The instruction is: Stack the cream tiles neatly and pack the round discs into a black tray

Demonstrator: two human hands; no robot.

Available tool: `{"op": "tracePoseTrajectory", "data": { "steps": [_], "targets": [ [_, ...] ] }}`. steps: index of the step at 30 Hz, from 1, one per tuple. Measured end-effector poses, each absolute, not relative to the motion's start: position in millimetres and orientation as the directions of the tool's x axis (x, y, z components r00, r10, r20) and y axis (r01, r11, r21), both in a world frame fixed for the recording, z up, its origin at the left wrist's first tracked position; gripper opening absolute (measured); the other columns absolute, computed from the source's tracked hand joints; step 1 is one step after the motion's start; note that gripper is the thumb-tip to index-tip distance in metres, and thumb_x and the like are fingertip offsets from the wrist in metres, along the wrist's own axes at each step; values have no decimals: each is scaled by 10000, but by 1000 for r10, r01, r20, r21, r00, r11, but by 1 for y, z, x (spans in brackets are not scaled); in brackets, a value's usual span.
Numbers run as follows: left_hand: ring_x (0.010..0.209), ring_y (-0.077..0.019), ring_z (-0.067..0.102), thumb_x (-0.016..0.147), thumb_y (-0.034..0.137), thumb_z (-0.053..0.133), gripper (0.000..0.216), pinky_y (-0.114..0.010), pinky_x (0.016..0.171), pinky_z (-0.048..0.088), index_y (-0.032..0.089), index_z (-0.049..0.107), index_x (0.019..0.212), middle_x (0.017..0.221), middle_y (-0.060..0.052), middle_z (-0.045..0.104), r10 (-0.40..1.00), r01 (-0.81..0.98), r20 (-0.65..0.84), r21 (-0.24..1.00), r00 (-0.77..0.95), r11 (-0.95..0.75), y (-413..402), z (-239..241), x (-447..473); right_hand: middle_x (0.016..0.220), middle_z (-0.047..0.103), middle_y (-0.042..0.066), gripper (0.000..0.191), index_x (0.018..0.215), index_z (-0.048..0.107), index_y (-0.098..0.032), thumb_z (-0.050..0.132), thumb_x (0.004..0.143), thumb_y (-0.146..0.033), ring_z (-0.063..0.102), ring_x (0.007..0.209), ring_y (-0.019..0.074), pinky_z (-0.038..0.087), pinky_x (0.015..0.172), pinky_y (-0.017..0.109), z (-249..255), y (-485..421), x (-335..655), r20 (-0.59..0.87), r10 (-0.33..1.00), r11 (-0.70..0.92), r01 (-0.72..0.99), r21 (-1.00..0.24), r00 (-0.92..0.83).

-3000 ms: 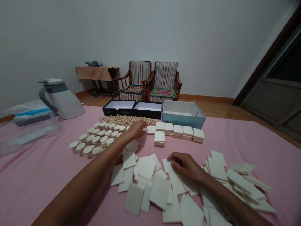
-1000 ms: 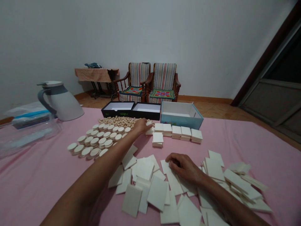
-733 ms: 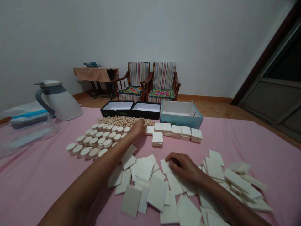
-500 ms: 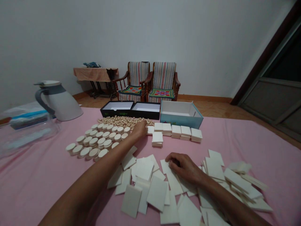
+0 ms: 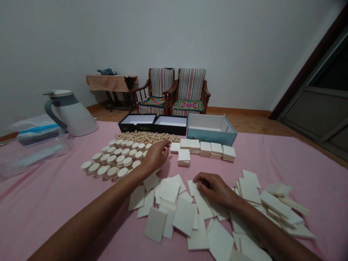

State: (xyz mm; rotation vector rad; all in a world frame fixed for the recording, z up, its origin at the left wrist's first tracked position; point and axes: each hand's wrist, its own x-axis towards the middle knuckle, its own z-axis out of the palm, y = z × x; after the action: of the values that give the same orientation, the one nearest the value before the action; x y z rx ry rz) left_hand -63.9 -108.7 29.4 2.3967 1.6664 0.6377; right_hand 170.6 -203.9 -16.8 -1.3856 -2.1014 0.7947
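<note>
My left hand (image 5: 157, 156) is stretched out beside the leftmost white square tile stack (image 5: 174, 147) in a back row. Its thumb and fingers are apart, with nothing visible between them. My right hand (image 5: 214, 188) rests on loose square wooden tiles (image 5: 199, 202), fingers curled in; whatever they may hold is hidden. A shorter stack of squares (image 5: 184, 156) stands in front of the row. Left of my left hand are several rows of stacked round wooden discs (image 5: 111, 159). Small pale wooden pieces (image 5: 144, 136) lie heaped behind them.
At the back stand a black two-part box (image 5: 171, 128) and a light-blue box (image 5: 212, 137). More tiles lie piled at right (image 5: 282, 208). A grey-white jug (image 5: 74, 117) and clear plastic packaging (image 5: 38, 156) are at left on the pink cloth (image 5: 54, 203). Two chairs stand beyond.
My left hand has drawn back slightly left from the end of the tile row, its fingers now spread, and the leftmost stack shows fully. My right hand stays on the tiles. The view shifted slightly.
</note>
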Motion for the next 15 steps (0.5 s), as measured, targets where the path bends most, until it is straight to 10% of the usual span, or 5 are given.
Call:
{"op": "tracePoseTrajectory", "data": {
  "steps": [8, 15],
  "targets": [
    [828, -160, 637, 851, 184, 449, 226, -283, 754, 511, 205, 615, 1003, 965, -36, 695, 857, 711, 399, 492, 328, -501, -191, 7, -93, 996, 581, 82, 279, 1054, 548, -180, 530, 778, -213, 528, 920, 195, 415, 780, 320, 9, -220, 133, 236, 840, 528, 635, -564, -489],
    [845, -166, 643, 866, 230, 468, 197, -276, 767, 515, 215, 645, 951, 920, -33, 697, 875, 692, 372, 544, 308, -475, -202, -12, -95, 769, 614, 13, 285, 936, 543, -177, 659, 685, -248, 534, 674, 137, 380, 596, 249, 3, -206, 102, 17, 935, 259, 653, -711, -353]
  ]
}}
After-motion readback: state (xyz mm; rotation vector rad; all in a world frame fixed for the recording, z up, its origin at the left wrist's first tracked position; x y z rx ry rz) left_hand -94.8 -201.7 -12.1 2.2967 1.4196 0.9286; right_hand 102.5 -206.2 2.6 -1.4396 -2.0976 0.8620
